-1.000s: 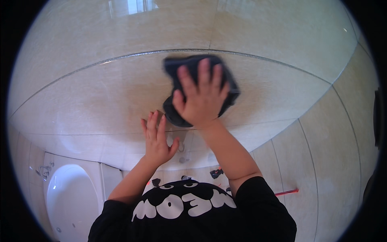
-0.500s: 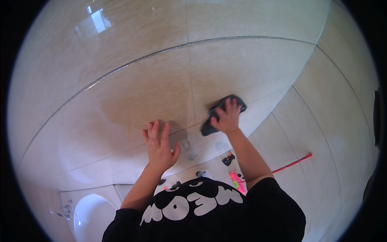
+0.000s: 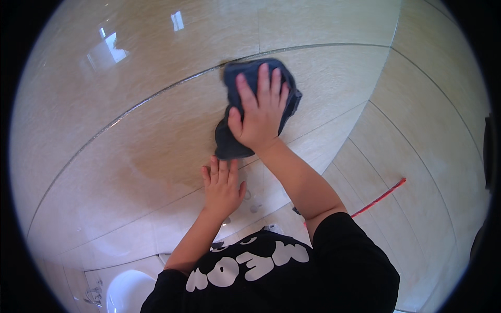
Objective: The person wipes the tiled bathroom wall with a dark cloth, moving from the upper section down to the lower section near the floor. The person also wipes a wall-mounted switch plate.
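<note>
My right hand [image 3: 263, 116] lies open and flat on a dark grey cloth [image 3: 232, 140], fingers spread, pressing it against the glossy beige tiled wall [image 3: 156, 130]. The cloth's upper edge reaches the narrow silvery trim strip [image 3: 172, 83] that crosses the tiles. Just below the cloth's lower end, my left hand [image 3: 223, 188] rests open against the wall with its fingers apart. Its fingertips come close to the cloth, and whether they touch it I cannot tell.
A white basin or toilet [image 3: 130, 292] stands at the lower left, beside a metal fitting [image 3: 94, 296]. At the right, a red stick [image 3: 381, 197] shows past my right arm. Small items near my shirt are mostly hidden.
My right hand has moved up and left along the wall with the cloth, which now appears more spread out. My left hand has shifted slightly right. The view has shifted a little.
</note>
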`<state>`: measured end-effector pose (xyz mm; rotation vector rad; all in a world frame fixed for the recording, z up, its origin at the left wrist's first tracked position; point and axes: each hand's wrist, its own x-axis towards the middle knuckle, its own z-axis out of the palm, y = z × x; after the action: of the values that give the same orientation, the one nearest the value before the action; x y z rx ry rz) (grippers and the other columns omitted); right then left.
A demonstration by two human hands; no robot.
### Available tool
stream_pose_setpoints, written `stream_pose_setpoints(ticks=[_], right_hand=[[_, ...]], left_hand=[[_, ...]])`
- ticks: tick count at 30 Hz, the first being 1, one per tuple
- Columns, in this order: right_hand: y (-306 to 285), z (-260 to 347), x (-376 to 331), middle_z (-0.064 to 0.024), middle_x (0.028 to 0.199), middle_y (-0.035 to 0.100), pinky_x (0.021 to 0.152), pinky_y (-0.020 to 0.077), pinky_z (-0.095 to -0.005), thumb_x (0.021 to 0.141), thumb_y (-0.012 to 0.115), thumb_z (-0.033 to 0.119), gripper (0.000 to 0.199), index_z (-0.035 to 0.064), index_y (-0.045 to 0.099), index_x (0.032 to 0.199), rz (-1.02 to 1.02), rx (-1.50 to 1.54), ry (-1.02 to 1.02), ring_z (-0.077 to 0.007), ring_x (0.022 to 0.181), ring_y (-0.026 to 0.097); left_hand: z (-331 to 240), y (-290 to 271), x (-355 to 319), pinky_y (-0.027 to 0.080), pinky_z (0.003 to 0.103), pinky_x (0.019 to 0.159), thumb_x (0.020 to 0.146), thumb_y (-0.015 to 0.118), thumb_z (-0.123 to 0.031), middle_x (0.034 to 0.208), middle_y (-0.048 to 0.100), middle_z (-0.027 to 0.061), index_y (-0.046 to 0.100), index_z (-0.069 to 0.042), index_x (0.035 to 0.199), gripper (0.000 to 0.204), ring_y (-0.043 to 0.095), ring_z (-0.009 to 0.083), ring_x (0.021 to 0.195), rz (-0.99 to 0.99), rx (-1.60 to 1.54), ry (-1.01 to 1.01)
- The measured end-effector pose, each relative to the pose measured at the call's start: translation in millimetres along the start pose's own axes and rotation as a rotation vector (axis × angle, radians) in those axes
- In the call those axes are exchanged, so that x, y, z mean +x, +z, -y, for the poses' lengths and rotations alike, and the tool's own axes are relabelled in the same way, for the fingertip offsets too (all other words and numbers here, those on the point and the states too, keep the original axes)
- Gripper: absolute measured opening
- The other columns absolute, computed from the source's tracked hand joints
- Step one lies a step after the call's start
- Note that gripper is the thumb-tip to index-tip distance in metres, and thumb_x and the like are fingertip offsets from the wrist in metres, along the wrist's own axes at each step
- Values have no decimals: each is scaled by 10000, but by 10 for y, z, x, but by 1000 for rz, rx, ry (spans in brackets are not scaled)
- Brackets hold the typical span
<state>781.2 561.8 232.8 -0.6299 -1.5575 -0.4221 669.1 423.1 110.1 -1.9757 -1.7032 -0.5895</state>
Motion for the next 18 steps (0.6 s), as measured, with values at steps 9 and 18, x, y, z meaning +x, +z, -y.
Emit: stream_pose_setpoints(ticks=[9,18], right_hand=[[-36,-743,-1206,-51,1440,471,895,356,-466,699,647,425,445,394,669,1142,106,-32,-223,-311,1291,434],[-201,-2055,-1393,-273,1443,388,1045,223,-642,810,546,440,501,109,625,1177,49,-22,-77,-508,1324,328]], left_hand=[[-125,-537,-42,227,625,1081,720,741,-189,1459,361,262,612,-38,1154,477,326,452,1363,37,-266,91],[-350,-389,376,349,536,1062,711,705,-66,1402,434,234,620,-50,1164,462,436,433,1284,-123,-410,136]])
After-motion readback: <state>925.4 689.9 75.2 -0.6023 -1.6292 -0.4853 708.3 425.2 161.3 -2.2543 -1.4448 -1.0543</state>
